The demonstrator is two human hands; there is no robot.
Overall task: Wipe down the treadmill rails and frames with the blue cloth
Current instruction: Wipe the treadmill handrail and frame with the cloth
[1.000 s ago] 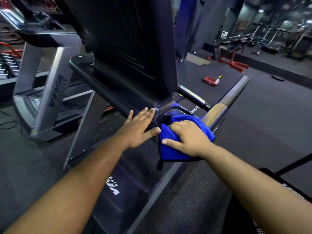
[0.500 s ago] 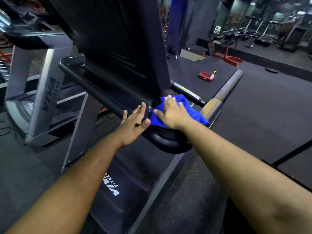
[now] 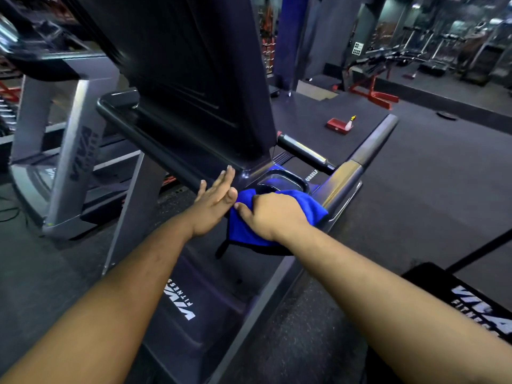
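A black treadmill console (image 3: 194, 79) fills the upper middle, seen from its back. The blue cloth (image 3: 243, 231) lies over the console's near right corner, beside a cup-holder recess (image 3: 288, 181). My right hand (image 3: 273, 217) lies on top of the cloth with fingers curled over it, pressing it down onto the frame. My left hand (image 3: 216, 200) rests flat with straight fingers against the console's lower edge, just left of the cloth. The right side rail (image 3: 357, 164), silver and grey, runs away to the upper right. A dark front handlebar (image 3: 144, 137) runs to the upper left.
A second grey treadmill (image 3: 69, 151) stands at the left. A red tray with a spray bottle (image 3: 339, 126) sits on the belt deck beyond. Another black machine with white lettering (image 3: 482, 311) is at the lower right. Gym benches stand far back.
My right hand slid the cloth up toward the console's base, then back down to the near corner. My left hand stayed flat on the console edge.
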